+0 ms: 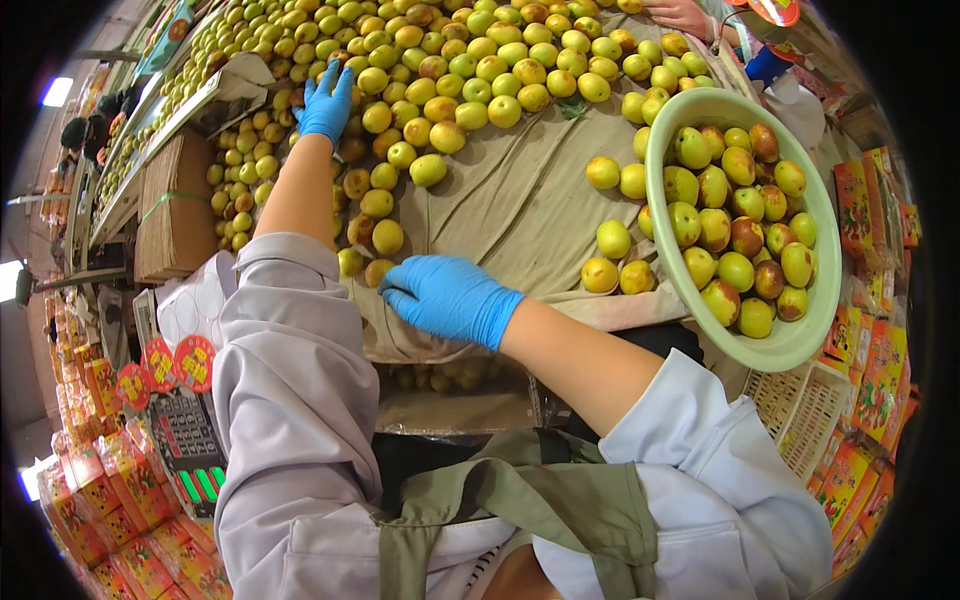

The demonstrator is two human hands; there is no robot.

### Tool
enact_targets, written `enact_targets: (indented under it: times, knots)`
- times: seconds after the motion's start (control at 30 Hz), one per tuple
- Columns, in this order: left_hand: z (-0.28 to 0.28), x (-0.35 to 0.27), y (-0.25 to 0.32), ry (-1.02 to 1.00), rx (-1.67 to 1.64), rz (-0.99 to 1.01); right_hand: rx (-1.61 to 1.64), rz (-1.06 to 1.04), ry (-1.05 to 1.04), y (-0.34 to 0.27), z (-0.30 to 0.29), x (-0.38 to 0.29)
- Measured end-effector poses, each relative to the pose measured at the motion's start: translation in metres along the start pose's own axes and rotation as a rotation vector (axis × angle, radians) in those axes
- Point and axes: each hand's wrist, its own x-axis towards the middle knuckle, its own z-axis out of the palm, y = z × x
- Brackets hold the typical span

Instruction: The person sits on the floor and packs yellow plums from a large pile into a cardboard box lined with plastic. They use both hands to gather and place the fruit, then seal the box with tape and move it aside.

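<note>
Yellow-green jujubes (480, 90), some with brown patches, lie spread over a beige cloth (517, 187) before me. My left hand (326, 105), in a blue glove, reaches to the far left of the cloth. Its fingers are apart, palm down among the jujubes. Closer to me, my right hand (450, 300), also gloved in blue, is low over the cloth's near edge with fingers curled. Its fingertips are beside a brown-tinged jujube (379, 272); the palm is hidden, so whether it holds anything is unclear. A pale green basin (821, 300) of jujubes stands tilted at the right.
Stacked flat cardboard (176, 202) stands left of the cloth, near a sorting chute (150, 150) with more fruit. A keypad scale (184, 427) is at lower left. Another person's hand (679, 16) shows at the top right. Printed boxes (862, 360) and a plastic crate (802, 412) are at right.
</note>
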Motion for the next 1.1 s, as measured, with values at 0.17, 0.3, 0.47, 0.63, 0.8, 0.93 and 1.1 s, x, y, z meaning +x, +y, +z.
enact_targets:
  times: [0.17,0.3,0.47,0.63,0.8,0.93,1.1]
  knots:
    - [0.021,-0.012,0.013,-0.080,-0.273,0.549,0.140,-0.062,0.073,-0.005,-0.004,-0.003]
    - [0.020,-0.092,0.057,-0.063,-0.098,0.733,0.206,-0.011,0.285,0.006,-0.017,0.005]
    - [0.015,-0.154,0.051,-0.209,0.350,1.043,0.348,-0.016,0.591,0.018,-0.027,0.018]
    - [-0.032,-0.244,0.059,-0.221,0.135,0.965,0.481,-0.026,0.771,0.015,-0.041,0.020]
    - [-0.057,-0.231,0.039,-0.375,-0.288,0.829,0.375,0.008,0.627,0.011,-0.040,0.016]
    - [-0.051,-0.155,-0.035,0.097,0.068,0.458,0.219,-0.101,0.453,-0.011,-0.017,0.006]
    - [-0.036,-0.161,-0.042,-0.149,0.420,0.311,0.101,-0.244,0.181,-0.022,0.014,-0.011]
